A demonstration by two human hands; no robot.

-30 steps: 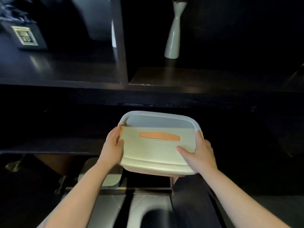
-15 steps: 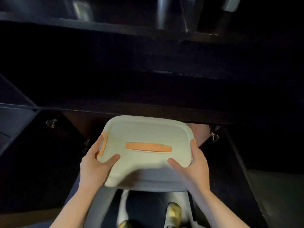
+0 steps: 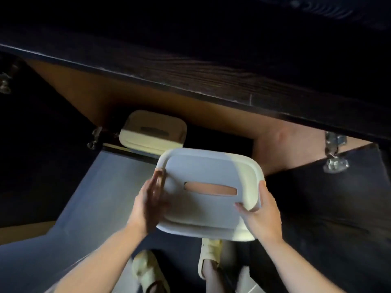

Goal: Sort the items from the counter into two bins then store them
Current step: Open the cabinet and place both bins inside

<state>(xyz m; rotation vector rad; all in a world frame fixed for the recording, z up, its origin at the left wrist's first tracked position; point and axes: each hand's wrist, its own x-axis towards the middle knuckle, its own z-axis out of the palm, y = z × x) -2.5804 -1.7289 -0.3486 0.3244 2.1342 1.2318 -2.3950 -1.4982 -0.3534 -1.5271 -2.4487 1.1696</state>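
Note:
I hold a cream lidded bin (image 3: pixel 208 178) with an orange slot handle in its lid, low in front of an open cabinet. My left hand (image 3: pixel 148 206) grips its left edge by the orange side clip, blurred by motion. My right hand (image 3: pixel 261 214) grips the right front corner, thumb on the lid. A second cream bin (image 3: pixel 153 132) with the same kind of lid stands inside the cabinet, at its left front. What is inside either bin is hidden.
A dark wooden counter edge (image 3: pixel 190 81) runs across above the cabinet opening. The cabinet's brown inner walls (image 3: pixel 105 96) and metal hinges (image 3: pixel 334 153) show on both sides. A dark open door (image 3: pixel 328 208) stands at right. My feet in yellow slippers (image 3: pixel 148 269) are below on grey floor.
I have bent down from the counter. The bin has come down to the level of the open cabinet, whose inside with the second bin now shows. Both hands have kept hold of it.

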